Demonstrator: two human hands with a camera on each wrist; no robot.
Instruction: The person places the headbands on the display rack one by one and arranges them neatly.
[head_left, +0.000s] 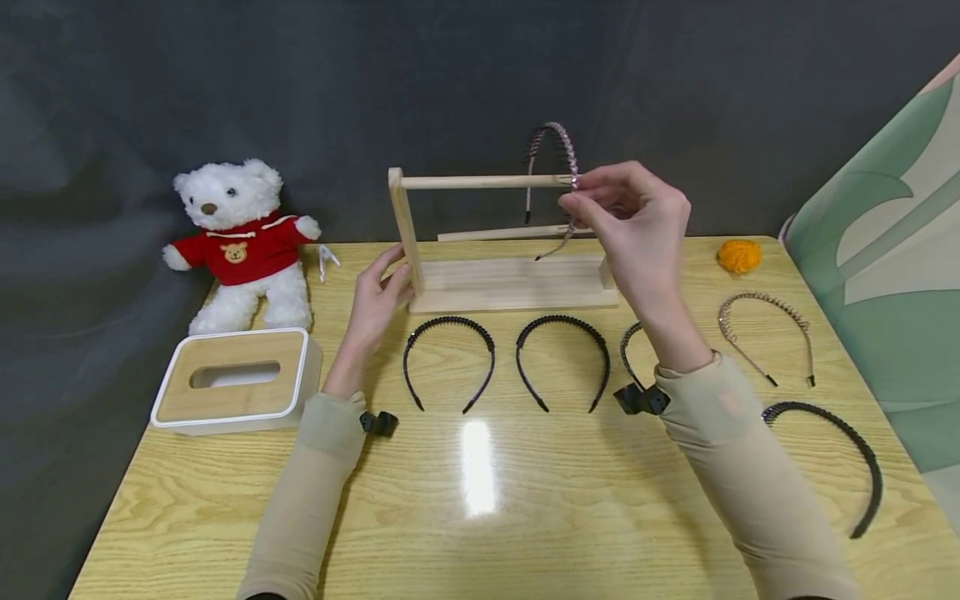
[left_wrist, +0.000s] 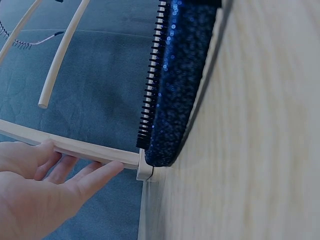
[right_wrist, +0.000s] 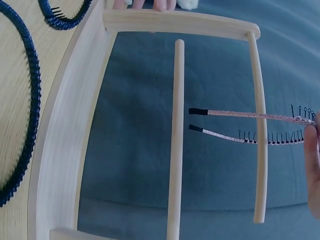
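My right hand (head_left: 637, 221) pinches a pinkish beaded headband (head_left: 572, 150) at its side. The headband's arch rises above the upper bar (head_left: 480, 182) of a wooden rack (head_left: 510, 283), near the bar's free right end. In the right wrist view one leg of the headband (right_wrist: 230, 113) passes before the upper bar (right_wrist: 259, 165) and the other behind. My left hand (head_left: 375, 296) touches the outer side of the left upright (head_left: 405, 233) with its fingertips. Dark toothed headbands (head_left: 450, 321) (head_left: 562, 319) lie before the rack.
A lower bar (head_left: 502, 233) ends short of the left upright. Left stand a white teddy bear (head_left: 255, 283) in red and a tissue box (head_left: 236, 379). Right lie a light headband (head_left: 765, 297), a black headband (head_left: 862, 450) and an orange ball (head_left: 739, 256). Another headband (head_left: 628, 358) is partly behind my right arm.
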